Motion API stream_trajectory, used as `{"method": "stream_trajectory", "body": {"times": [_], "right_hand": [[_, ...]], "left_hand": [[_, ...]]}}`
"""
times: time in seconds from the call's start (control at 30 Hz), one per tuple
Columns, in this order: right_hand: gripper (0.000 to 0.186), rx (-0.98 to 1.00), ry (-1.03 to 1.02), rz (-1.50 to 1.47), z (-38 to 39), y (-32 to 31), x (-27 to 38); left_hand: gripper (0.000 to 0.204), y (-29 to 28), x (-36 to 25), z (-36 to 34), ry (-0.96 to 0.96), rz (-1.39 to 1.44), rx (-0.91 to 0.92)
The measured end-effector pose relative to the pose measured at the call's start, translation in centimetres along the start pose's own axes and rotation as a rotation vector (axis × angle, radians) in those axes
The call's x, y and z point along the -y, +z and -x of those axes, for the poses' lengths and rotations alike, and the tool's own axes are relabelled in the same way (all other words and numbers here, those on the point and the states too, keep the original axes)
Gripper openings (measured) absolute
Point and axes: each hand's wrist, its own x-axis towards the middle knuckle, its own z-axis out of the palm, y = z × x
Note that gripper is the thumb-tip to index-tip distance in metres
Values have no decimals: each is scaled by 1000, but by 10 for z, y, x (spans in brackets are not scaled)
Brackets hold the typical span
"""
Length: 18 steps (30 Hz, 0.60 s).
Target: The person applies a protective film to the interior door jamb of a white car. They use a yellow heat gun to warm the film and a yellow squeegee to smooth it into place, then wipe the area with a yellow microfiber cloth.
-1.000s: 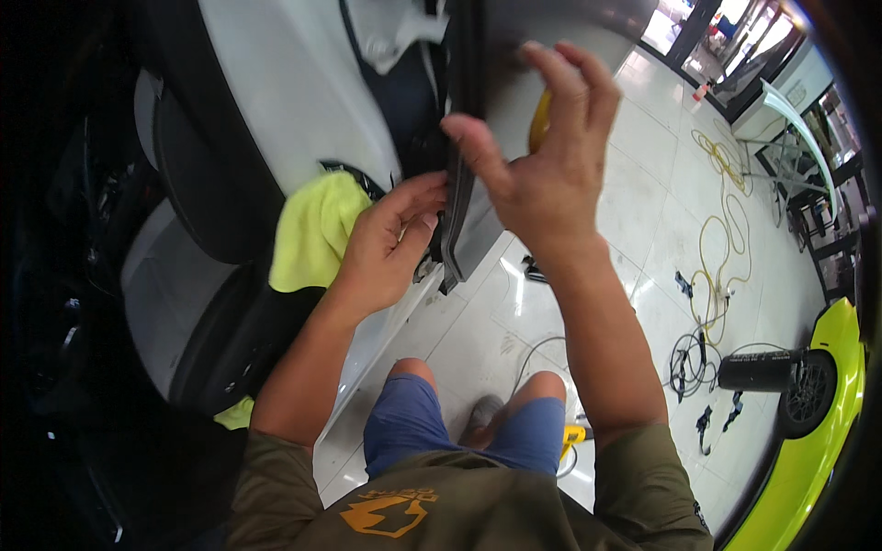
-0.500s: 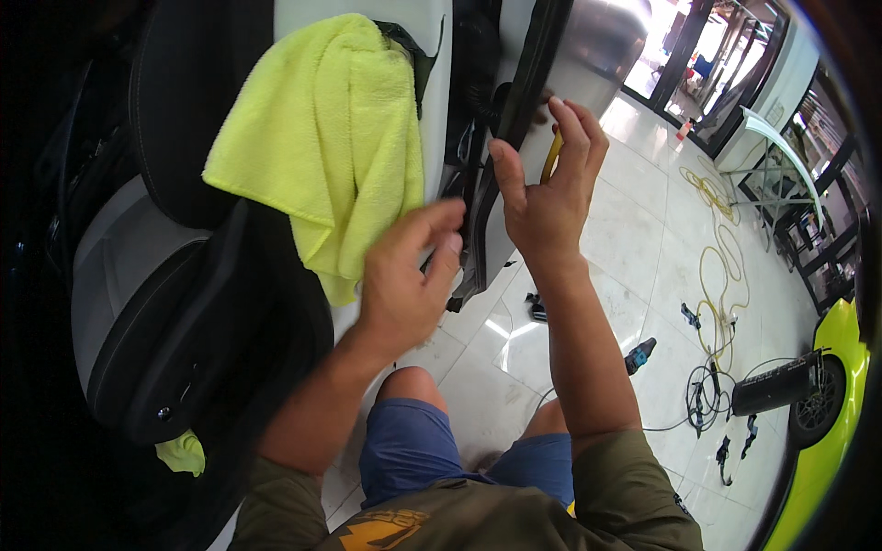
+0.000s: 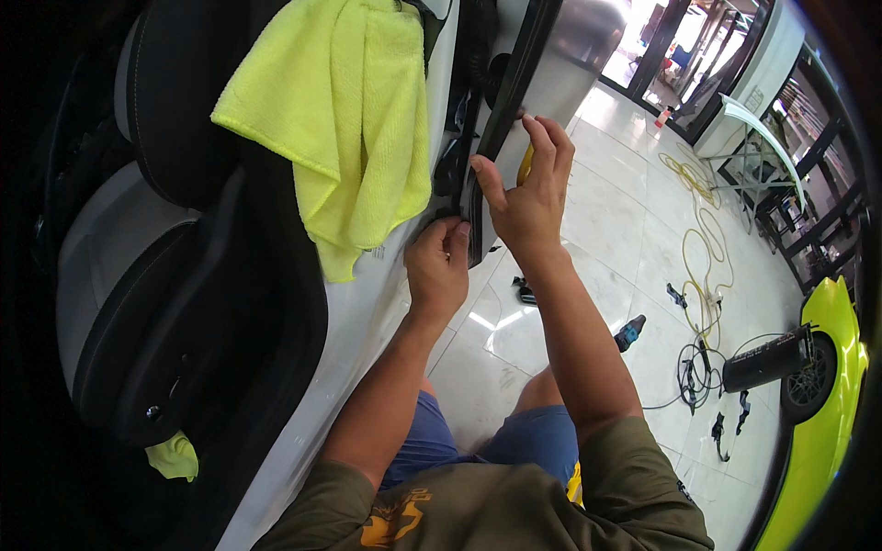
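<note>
Black, pale-stitched car seat (image 3: pixel 188 101) far left. Fluffy yellow-green cloth (image 3: pixel 358 119), softly folded, drapes over glossy white car body (image 3: pixel 354 321). Person's left hand (image 3: pixel 438 271), fingers bent and thumb drawn in, sits at lower end of long, thin black door edge (image 3: pixel 513 87); cannot tell whether it grips. Right hand (image 3: pixel 530 209) open, fingers apart, thumb by same edge, near smooth silvery door panel (image 3: pixel 577 55).
</note>
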Motion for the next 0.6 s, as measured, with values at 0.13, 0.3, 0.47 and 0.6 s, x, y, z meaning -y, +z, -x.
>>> {"method": "stream_trajectory", "body": {"times": [0.13, 0.3, 0.47, 0.6], "right_hand": [[70, 9, -16, -5, 6, 4, -3], [71, 64, 3, 13, 26, 7, -1], [74, 172, 42, 41, 58, 4, -5], [75, 211, 66, 31, 39, -4, 3]], "left_hand": [[20, 3, 7, -3, -90, 100, -5], [21, 1, 10, -7, -177, 159, 29], [22, 5, 13, -8, -116, 196, 52], [23, 3, 11, -11, -132, 156, 78]]}}
